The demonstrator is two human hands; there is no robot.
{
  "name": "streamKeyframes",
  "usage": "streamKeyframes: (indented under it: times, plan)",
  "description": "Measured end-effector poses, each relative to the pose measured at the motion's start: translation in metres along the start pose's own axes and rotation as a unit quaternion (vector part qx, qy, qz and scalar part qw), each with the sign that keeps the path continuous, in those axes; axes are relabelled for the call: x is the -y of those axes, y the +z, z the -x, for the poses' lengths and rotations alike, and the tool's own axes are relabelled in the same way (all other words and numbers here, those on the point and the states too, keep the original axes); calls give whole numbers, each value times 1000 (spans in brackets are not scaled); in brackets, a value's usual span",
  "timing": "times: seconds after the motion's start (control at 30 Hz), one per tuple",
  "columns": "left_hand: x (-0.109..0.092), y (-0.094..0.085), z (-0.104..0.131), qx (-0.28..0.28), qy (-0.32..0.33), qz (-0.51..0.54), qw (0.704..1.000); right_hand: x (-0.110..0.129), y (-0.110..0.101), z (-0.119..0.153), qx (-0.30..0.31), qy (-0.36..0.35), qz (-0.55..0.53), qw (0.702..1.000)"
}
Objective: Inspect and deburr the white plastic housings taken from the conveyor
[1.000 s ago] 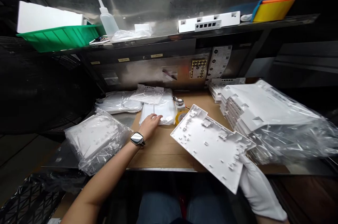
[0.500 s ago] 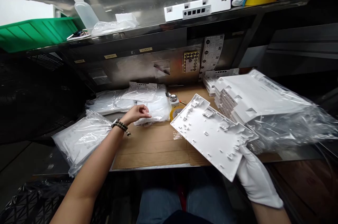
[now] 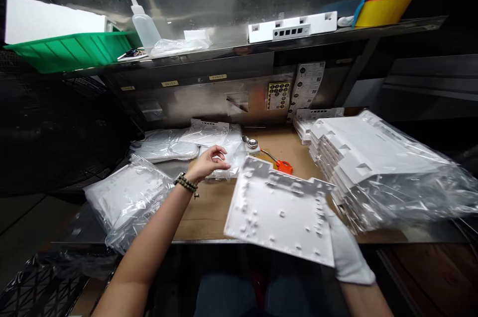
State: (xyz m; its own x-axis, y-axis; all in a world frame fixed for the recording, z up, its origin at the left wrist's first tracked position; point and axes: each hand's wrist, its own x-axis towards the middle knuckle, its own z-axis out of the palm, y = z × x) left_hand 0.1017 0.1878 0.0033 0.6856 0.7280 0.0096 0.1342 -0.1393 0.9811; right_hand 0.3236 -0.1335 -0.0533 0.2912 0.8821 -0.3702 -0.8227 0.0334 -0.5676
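Observation:
My right hand [image 3: 345, 250], in a white glove, grips the right edge of a white plastic panel [image 3: 282, 212]. The panel's inner face, with small clips and posts, is turned toward me and slightly blurred. Bare and with a beaded bracelet, my left hand [image 3: 211, 161] hovers left of the panel near a pile of clear plastic bags [image 3: 231, 150]. Its thumb and fingers are apart, and nothing shows between them. Behind the panel lie an orange-handled tool [image 3: 284, 166] and a small metal-topped container [image 3: 253, 144] on the cardboard [image 3: 197, 217].
Stacked white panels [image 3: 373, 143], partly in plastic, stand at the right. A bagged panel [image 3: 129, 195] lies at the left. The shelf above holds a green tray [image 3: 74, 53], a squeeze bottle [image 3: 145, 28], a white part [image 3: 293, 27] and a yellow holder [image 3: 384, 11].
The panel has swung round to lie more level and moved left with my right hand, uncovering the orange-handled tool. My left hand's fingers have spread. The view has shifted.

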Motion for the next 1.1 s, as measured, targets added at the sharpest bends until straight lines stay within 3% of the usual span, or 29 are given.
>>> streamKeyframes:
  times: [0.07, 0.17, 0.3, 0.47, 0.57, 0.67, 0.77, 0.83, 0.97, 1.1]
  plan:
    - [5, 19, 9, 30, 17, -7, 999, -11, 34, -14, 61, 28, 34, 997]
    - [18, 38, 17, 68, 45, -37, 996, -30, 78, -45, 124, 14, 85, 988]
    - [30, 35, 20, 69, 93, -105, 988, -48, 101, -77, 146, 14, 89, 985]
    - [31, 9, 23, -10, 117, -181, 976, -44, 78, -73, 139, 37, 91, 985]
    - [28, 9, 25, -58, 133, -207, 968, -40, 54, -56, 105, 28, 85, 990]
    - [21, 24, 24, -48, 159, -203, 965, -45, 24, -31, -33, -109, 116, 987]
    - [13, 44, 22, -13, 178, -184, 966, -51, -7, -1, -212, -266, 189, 921]
    - [9, 55, 19, 1, 187, -165, 968, -50, -21, 14, -260, -288, 252, 887]
    - [5, 70, 14, -19, 200, -130, 971, -45, -28, 24, -202, -246, 346, 882]
    - [-3, 78, 19, -109, 219, -126, 961, -51, -26, 26, -151, -170, 384, 895]
